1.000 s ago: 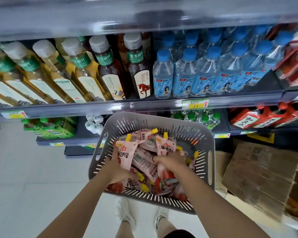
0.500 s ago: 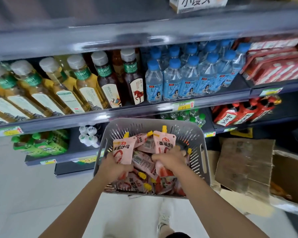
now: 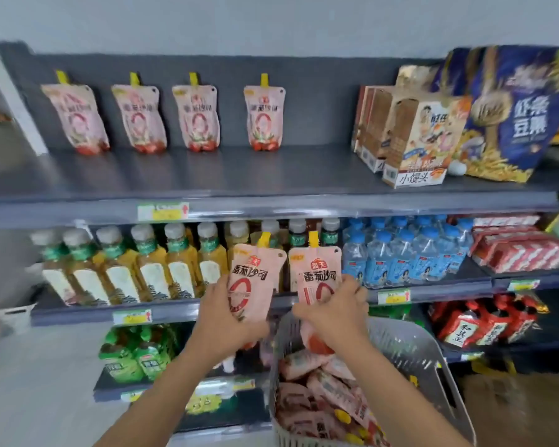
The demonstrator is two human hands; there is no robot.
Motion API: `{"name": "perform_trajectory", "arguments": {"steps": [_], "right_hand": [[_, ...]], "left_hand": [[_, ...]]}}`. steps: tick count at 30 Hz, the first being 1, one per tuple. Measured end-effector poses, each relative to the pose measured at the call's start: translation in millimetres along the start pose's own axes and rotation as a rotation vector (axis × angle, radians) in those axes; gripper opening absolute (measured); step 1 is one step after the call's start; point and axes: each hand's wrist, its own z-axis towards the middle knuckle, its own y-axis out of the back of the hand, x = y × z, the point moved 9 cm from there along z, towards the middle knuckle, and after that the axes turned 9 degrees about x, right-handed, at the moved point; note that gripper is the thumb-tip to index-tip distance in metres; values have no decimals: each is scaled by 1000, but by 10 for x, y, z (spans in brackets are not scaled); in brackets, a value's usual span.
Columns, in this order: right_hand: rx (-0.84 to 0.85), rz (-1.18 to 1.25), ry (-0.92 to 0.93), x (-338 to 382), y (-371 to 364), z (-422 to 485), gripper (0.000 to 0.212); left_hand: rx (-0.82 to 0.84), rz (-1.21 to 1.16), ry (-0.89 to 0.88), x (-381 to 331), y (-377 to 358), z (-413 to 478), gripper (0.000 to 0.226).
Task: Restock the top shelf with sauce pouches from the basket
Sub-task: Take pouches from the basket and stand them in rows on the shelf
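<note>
Now, left pouch (image 3: 250,282): upright with its yellow spout up, gripped round its lower half by the left hand (image 3: 221,321); the top half stands clear of the fingers.
Right pouch (image 3: 318,274): upright just beside it, lower half clasped in the right hand (image 3: 334,314); its red base shows under the hand, above the basket.
Print: both fronts read 番茄沙司 in dark characters; the red logo above is too small to read.
Basket (image 3: 426,366): grey and slotted, below the right hand, with loose pouches (image 3: 320,401) heaped inside.
Top shelf (image 3: 207,179): four pouches (image 3: 196,117) stand spaced along the back wall, well above both hands.
Boxes (image 3: 417,146): at the shelf's right end, the front one marked 小馒头.
Bag (image 3: 510,114): blue, beside the boxes, its writing blurred.
Tag (image 3: 162,210): yellow and white, on the shelf's edge, unreadable.
Next shelf down: tea bottles (image 3: 149,269) at left, blue-capped water bottles (image 3: 400,253) at right.
</note>
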Motion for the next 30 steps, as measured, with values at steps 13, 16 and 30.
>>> {"name": "perform_trajectory", "arguments": {"steps": [13, 16, 30], "right_hand": [[-88, 216, 439, 2488, -625, -442, 94], [-94, 217, 480, 2957, -770, -452, 96], [-44, 278, 565, 4277, -1687, 275, 100]], "left_hand": [[-623, -10, -59, 306, 2861, -761, 124], [-687, -1, -60, 276, 3361, -755, 119], [-737, 9, 30, 630, 4777, 430, 110]]}}
